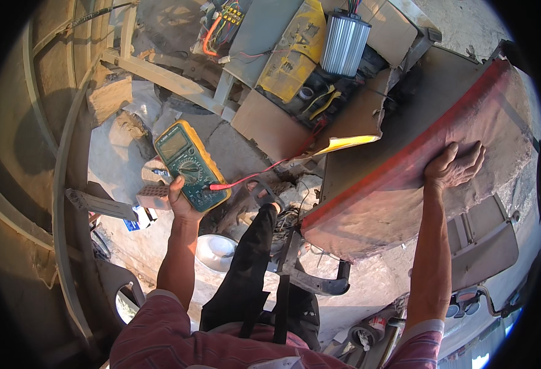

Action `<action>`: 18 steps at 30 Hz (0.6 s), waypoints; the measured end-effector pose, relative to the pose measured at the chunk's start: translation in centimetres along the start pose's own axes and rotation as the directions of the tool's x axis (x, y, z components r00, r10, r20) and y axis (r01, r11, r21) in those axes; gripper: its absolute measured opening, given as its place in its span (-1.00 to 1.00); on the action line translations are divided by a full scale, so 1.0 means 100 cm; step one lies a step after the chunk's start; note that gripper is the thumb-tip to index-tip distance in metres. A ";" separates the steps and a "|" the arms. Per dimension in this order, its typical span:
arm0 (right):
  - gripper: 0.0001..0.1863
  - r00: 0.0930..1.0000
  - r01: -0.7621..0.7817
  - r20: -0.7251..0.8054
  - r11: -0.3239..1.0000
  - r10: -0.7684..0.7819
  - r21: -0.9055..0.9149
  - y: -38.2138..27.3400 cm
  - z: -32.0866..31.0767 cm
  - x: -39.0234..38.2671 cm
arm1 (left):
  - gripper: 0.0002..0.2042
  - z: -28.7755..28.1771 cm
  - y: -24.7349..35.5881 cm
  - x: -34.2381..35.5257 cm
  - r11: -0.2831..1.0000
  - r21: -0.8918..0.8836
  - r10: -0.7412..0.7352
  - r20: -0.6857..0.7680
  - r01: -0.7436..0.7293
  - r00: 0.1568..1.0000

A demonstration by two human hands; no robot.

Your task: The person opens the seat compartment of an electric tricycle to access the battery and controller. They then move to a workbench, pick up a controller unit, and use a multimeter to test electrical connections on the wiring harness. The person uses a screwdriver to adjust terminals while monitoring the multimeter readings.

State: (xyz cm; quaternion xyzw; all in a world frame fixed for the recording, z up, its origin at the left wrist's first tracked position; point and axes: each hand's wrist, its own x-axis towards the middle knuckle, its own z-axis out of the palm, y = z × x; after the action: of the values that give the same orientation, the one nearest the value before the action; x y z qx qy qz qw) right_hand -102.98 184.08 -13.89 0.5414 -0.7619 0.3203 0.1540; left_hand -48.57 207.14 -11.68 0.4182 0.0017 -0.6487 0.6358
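My left hand point(185, 206) is closed around the lower end of a digital multimeter point(191, 161), green-faced with a yellow surround and a dial, its thumb on the near left edge. A red test lead point(252, 176) is plugged into the meter and runs right toward the open compartment, where its far end is lost to view. My right hand point(455, 165) rests on the dusty cover of a large red-edged seat cushion point(393, 203), fingers apart and slightly bent, holding nothing. The cushion stands tilted against the vehicle body.
Beyond the meter are a finned silver controller box point(345, 44), a dusty yellow panel point(292, 52), cardboard flaps point(269, 126) and loose wiring point(227, 18). A metal frame point(159, 77) rises at the left. A white bowl point(215, 253) lies on the ground beside my leg.
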 end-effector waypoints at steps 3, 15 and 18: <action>-0.16 0.999 0.039 -0.021 0.999 -0.038 0.019 0.001 0.001 0.001 | -0.14 -0.002 0.031 -0.015 0.994 0.050 0.100 -0.045 -0.097 0.994; -0.17 1.000 0.021 -0.010 1.000 -0.021 -0.016 0.005 0.005 0.002 | -0.36 -0.001 0.094 -0.023 0.935 0.240 0.326 -0.292 -0.261 0.899; -0.17 1.000 0.020 0.001 1.000 -0.020 -0.019 0.006 0.004 0.001 | -0.38 0.011 0.071 -0.021 0.796 0.582 0.362 -0.239 -0.165 0.901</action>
State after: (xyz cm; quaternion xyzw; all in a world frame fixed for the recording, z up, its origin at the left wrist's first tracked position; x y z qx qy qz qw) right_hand -103.51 183.81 -14.31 0.5478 -0.7595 0.3112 0.1619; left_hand -43.62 206.90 -6.00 0.6834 -0.1340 -0.4434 0.5643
